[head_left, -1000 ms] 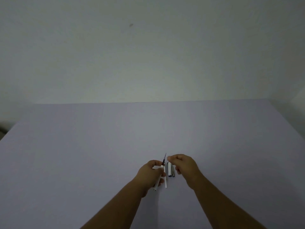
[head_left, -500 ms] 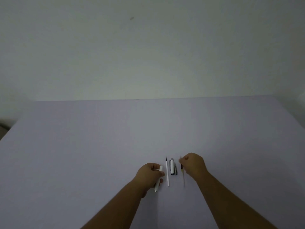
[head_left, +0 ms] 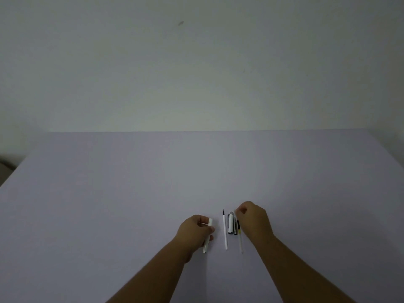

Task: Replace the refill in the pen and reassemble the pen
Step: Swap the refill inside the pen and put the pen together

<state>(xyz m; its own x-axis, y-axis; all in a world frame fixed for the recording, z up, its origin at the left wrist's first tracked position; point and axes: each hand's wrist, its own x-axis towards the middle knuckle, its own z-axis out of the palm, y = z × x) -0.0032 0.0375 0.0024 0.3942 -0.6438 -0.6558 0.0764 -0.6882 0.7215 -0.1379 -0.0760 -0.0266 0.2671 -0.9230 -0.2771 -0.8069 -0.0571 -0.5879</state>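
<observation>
On the table [head_left: 131, 193] — refill [head_left: 225, 232] left of cap [head_left: 230, 224].

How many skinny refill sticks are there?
2. A white refill lies on the table between the hands. A clear refill is pinched at its top by the right hand. Another could be hidden inside the pen barrel held in the left hand.

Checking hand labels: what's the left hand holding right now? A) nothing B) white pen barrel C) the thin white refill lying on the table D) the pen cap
B: the left hand is closed around the white pen barrel, while the white refill lies on the table untouched.
</observation>
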